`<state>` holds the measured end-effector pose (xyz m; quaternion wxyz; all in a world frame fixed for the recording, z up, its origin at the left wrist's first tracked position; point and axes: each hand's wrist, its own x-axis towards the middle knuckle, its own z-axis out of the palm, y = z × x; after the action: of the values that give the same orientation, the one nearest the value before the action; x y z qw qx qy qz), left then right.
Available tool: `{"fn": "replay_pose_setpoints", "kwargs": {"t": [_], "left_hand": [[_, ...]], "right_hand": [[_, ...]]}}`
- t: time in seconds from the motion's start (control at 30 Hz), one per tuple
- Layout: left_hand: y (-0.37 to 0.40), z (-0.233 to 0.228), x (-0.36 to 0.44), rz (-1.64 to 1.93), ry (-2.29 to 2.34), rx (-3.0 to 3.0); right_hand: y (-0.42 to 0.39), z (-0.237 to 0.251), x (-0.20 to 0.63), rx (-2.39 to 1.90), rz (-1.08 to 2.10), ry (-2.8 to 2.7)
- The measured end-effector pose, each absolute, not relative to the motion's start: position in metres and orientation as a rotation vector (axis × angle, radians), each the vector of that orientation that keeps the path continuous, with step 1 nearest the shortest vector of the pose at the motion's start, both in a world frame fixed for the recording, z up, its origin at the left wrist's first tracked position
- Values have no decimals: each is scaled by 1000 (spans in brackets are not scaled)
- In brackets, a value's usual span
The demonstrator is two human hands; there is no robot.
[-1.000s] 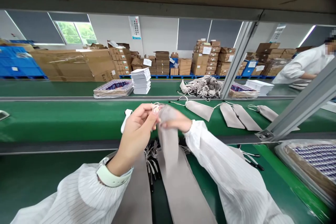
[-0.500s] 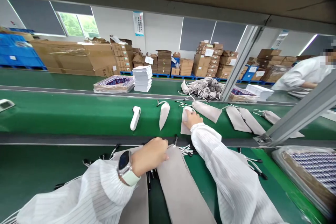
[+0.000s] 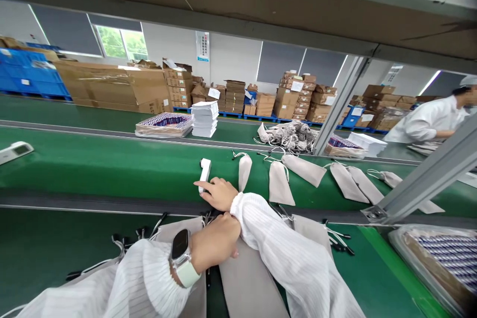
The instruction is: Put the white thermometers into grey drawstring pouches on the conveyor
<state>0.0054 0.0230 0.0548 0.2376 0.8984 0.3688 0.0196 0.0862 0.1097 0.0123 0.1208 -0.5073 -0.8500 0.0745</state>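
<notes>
My right hand reaches left across my body onto the green belt. Its spread fingers touch the near end of a white handheld device, and no grip around it shows. Just right of the hand, two grey drawstring pouches lie flat on the belt. My left hand, with a watch on its wrist, sits lower on a stack of long grey pouches. Its fingers are curled on the top of one pouch and partly hidden by my right sleeve.
More grey pouches lie along the belt to the right, with a heap behind them. A slanted metal post crosses at the right. A tray of small parts sits near right. A person in white works far right.
My right hand let go of the pouch it laid on the belt and swung left to the white device. My left hand dropped to the pouch stack and stays there.
</notes>
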Motion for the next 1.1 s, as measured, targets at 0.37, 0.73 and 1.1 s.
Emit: {"fn": "replay_pose_setpoints", "kwargs": {"t": [0.37,0.73,1.1], "left_hand": [[3,70,15,-142,1262,2750],[24,96,-1,5,1045,2534],[39,109,1,456,747,2230]], "right_hand": [[120,4,96,-1854,231,-2040],[139,36,138,-1464,1023,-1567],[87,125,168,-647,1339,-1213]]}}
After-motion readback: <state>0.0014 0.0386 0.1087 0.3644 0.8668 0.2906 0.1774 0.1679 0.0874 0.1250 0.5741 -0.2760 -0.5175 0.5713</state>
